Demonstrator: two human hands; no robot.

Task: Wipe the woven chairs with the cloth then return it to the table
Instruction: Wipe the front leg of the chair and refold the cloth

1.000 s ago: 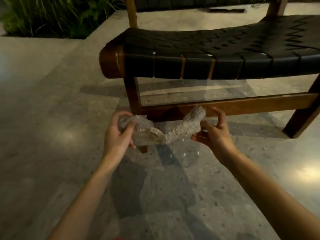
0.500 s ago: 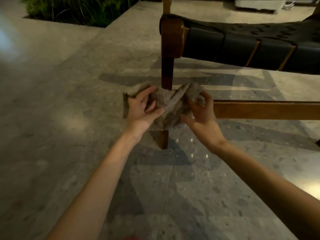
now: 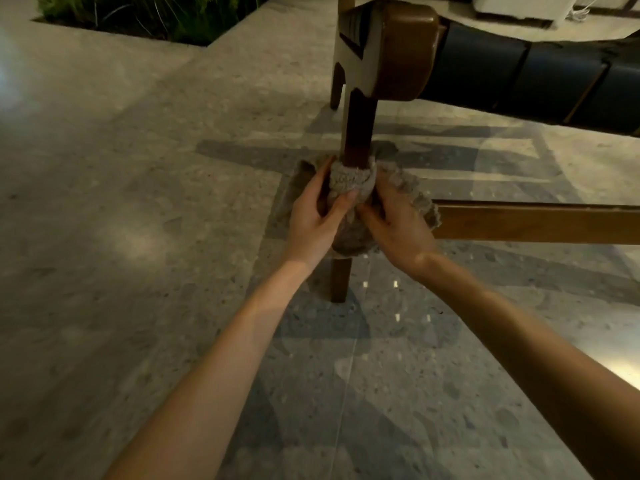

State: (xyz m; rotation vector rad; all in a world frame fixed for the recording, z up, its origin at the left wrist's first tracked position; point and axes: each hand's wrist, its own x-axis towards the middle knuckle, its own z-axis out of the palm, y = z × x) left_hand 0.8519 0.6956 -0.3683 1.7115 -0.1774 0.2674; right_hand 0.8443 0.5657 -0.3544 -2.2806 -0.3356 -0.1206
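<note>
Cloth (image 3: 351, 180) is wrapped around the woven chair's front leg (image 3: 356, 133) at frame centre. Left hand (image 3: 313, 216) grips it from the left, thumb pressed on the fabric; right hand (image 3: 394, 225) clutches it from the right. Dark woven seat (image 3: 540, 77) spans upper right, above speckled stone floor (image 3: 138, 209).

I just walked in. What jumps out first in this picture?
Two bare hands meet at the centre, the left hand and right hand gripping a grey cloth wrapped round a dark wooden chair leg. Above them, at upper right, runs the chair's black woven seat, and green plants fill the top left corner.
</note>
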